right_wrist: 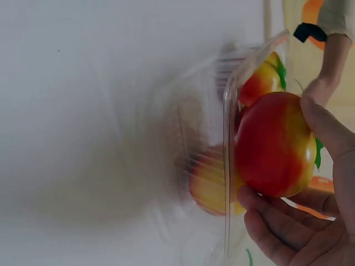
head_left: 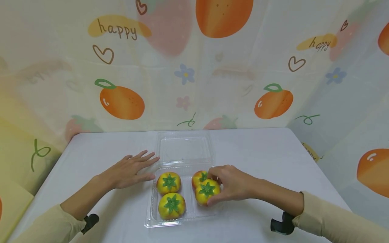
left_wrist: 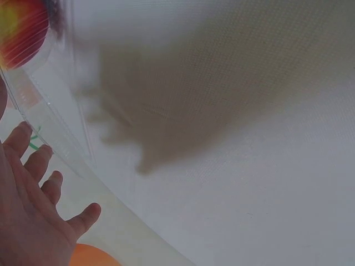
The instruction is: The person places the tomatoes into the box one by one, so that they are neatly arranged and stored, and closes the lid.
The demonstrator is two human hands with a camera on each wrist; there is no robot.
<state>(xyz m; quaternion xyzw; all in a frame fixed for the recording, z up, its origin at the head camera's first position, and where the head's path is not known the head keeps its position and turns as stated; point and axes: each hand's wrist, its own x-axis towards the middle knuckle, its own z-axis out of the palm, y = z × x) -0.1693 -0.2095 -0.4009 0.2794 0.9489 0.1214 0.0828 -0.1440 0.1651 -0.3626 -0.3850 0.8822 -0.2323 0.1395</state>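
A clear plastic clamshell tray (head_left: 151, 221) lies open on the white table, its lid (head_left: 184, 150) flat behind it. Several yellow-red persimmon-like fruits with green tops sit in it. My right hand (head_left: 232, 184) grips the front right fruit (head_left: 206, 192) at the tray's right side; in the right wrist view the fingers (right_wrist: 288, 233) curl round this fruit (right_wrist: 274, 144) above the tray wall (right_wrist: 226, 183). My left hand (head_left: 133, 168) lies flat with straight fingers on the table, touching the tray's left rear corner. In the left wrist view the spread fingers (left_wrist: 33, 183) hold nothing.
The white table (head_left: 261, 152) is ringed by a fruit-print curtain (head_left: 121, 101) at the back and both sides. Two more fruits (head_left: 169, 183) (head_left: 171, 206) fill the tray's left half, and one (head_left: 199, 177) sits behind the gripped fruit.
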